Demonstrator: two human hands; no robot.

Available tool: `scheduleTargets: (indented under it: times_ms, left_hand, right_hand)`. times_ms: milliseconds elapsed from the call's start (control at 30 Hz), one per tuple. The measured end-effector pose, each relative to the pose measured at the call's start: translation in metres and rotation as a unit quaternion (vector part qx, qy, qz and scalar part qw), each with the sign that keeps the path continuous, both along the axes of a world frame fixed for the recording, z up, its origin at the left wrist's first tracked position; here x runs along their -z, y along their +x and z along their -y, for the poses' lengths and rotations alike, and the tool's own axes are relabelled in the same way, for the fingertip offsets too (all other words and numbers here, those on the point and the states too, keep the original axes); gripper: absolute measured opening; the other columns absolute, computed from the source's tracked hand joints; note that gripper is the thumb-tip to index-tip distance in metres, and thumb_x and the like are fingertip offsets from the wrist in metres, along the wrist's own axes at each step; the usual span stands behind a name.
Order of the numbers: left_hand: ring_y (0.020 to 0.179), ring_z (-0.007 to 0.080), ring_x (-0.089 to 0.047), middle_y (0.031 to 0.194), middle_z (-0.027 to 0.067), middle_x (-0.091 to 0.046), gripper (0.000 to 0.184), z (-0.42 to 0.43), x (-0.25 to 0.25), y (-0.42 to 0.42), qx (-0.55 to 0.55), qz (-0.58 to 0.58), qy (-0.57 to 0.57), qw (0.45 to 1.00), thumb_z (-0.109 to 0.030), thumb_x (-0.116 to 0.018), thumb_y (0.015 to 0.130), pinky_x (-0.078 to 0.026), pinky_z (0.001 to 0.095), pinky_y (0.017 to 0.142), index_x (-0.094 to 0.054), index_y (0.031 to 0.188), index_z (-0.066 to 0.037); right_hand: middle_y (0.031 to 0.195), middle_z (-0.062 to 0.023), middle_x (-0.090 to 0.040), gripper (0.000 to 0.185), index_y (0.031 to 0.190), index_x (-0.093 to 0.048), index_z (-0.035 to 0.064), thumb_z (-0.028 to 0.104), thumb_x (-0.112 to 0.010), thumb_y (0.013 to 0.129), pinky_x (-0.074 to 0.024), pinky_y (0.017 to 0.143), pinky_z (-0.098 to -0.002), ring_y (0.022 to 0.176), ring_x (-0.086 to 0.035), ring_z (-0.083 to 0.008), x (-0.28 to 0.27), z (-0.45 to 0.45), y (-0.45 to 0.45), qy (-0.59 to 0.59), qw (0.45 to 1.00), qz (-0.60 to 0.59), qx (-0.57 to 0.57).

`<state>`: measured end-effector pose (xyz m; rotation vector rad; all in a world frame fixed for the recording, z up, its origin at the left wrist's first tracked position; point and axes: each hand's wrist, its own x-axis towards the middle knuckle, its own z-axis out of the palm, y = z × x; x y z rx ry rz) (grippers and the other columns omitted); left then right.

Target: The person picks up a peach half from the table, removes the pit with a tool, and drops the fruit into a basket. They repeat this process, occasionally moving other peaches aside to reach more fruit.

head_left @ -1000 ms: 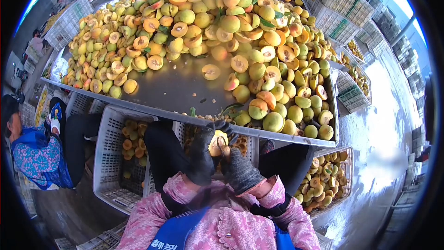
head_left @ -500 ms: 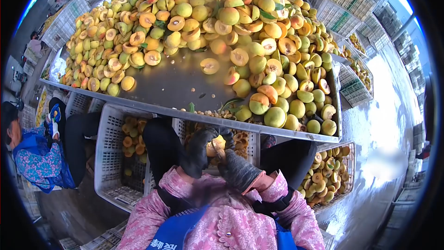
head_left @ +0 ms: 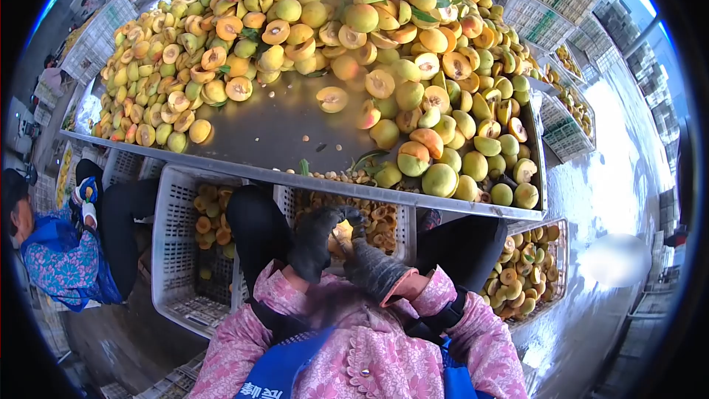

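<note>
Both of my hands wear dark gloves and meet above the crate between my knees. My left hand (head_left: 314, 241) is closed around a peach half (head_left: 342, 232), whose yellow flesh shows between the fingers. My right hand (head_left: 375, 267) is closed right against that peach, its fingers pointing to the cut flesh. Whatever it grips is hidden by the glove. Below my hands, a white crate (head_left: 408, 230) holds many cut peach pieces. Just ahead stands a metal table (head_left: 273, 129) heaped with whole and halved peaches (head_left: 362, 18).
A crate (head_left: 168, 236) partly filled with peach halves stands at my left, another crate (head_left: 563, 266) with peaches at my right. A person (head_left: 70, 255) in a blue flowered top sits at far left. Stacked crates (head_left: 546, 0) rise at the back right, beside wet floor (head_left: 613, 177).
My hands have drawn closer around the peach half, and less of it shows. The view has shifted slightly; the heap on the table looks the same.
</note>
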<state>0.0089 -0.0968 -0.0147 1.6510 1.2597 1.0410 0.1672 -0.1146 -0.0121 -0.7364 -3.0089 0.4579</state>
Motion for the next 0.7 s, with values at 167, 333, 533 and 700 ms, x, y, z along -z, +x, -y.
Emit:
scheduleTargets:
  times_ms: [167, 333, 533, 700]
  left_hand:
    - [0.079, 0.0202, -0.065, 0.085, 0.0099, -0.067, 0.021, -0.002, 0.002, -0.001, 0.008, -0.039, 0.047, 0.998, -0.011, -0.059, 0.075, -0.051, 0.0304, 0.074, -0.063, 0.093, 0.000]
    - [0.081, 0.0174, -0.064, 0.086, 0.0098, -0.066, 0.022, 0.003, 0.036, -0.003, -0.007, 0.003, -0.046, 0.999, -0.008, -0.058, 0.076, -0.050, 0.0299, 0.074, -0.062, 0.095, 0.002]
    - [0.089, 0.0245, -0.061, 0.095, 0.0139, -0.063, 0.030, 0.007, 0.048, 0.001, -0.041, 0.094, -0.110, 0.989, -0.008, -0.053, 0.075, -0.047, 0.0335, 0.081, -0.058, 0.104, -0.001]
    - [0.089, 0.0261, -0.061, 0.096, 0.0153, -0.063, 0.030, 0.008, 0.055, 0.003, -0.089, -0.001, -0.067, 0.994, -0.005, -0.048, 0.078, -0.047, 0.0338, 0.080, -0.057, 0.106, -0.001]
  right_hand:
    - [0.087, -0.0123, -0.060, 0.029, 0.110, -0.050, -0.0011, 0.011, -0.050, 0.084, -0.0435, 0.070, -0.0299, 0.080, -0.056, -0.0230, -0.027, -0.005, -0.009, -0.317, 0.923, -0.009, 0.217]
    - [0.082, -0.0182, -0.058, 0.028, 0.102, -0.049, -0.0015, 0.014, -0.055, 0.080, -0.0449, 0.065, -0.0358, 0.074, -0.058, -0.0276, 0.012, -0.001, -0.006, -0.431, 0.855, -0.157, 0.240]
    - [0.081, -0.0205, -0.059, 0.031, 0.103, -0.048, -0.0021, 0.013, -0.057, 0.077, -0.0454, 0.065, -0.0408, 0.074, -0.058, -0.0354, 0.032, -0.003, -0.008, -0.363, 0.879, -0.070, 0.301]
    - [0.075, -0.0217, -0.059, 0.036, 0.106, -0.049, -0.0020, 0.011, -0.055, 0.074, -0.0449, 0.061, -0.0453, 0.069, -0.058, -0.0405, 0.036, -0.001, -0.021, -0.369, 0.846, -0.078, 0.378]
